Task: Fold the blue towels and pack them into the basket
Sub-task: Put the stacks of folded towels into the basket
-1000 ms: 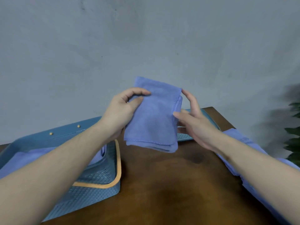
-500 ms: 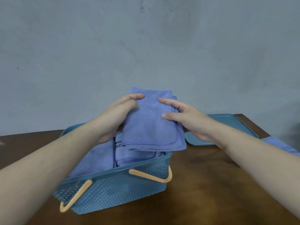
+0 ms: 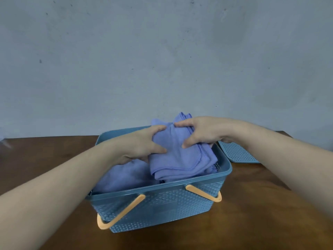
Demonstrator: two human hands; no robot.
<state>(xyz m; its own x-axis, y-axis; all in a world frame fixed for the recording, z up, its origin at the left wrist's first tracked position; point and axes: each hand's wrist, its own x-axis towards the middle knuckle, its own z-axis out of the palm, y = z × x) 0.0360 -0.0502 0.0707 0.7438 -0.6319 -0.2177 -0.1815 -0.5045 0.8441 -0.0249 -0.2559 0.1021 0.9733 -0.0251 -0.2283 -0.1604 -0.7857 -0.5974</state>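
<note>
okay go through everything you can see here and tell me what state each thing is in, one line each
Folded blue towel: folded, gripped by both hands, lowered into the basket's right side.
Towels in the basket: lying inside on the left side.
Basket: upright on the table, lid off.
Orange handle: hanging down the front wall.
Basket lid: flat on the table, right of the basket.
Left hand: gripping the towel.
Right hand: gripping the towel.

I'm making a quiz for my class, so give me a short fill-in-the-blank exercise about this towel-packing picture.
1. Both hands, the left hand and right hand, grip a folded blue ____.
2. The folded towel is held over the blue ____.
3. The basket has handles coloured ____.
4. The perforated lid lies on the wooden ____.

Missing words: towel; basket; orange; table
</note>
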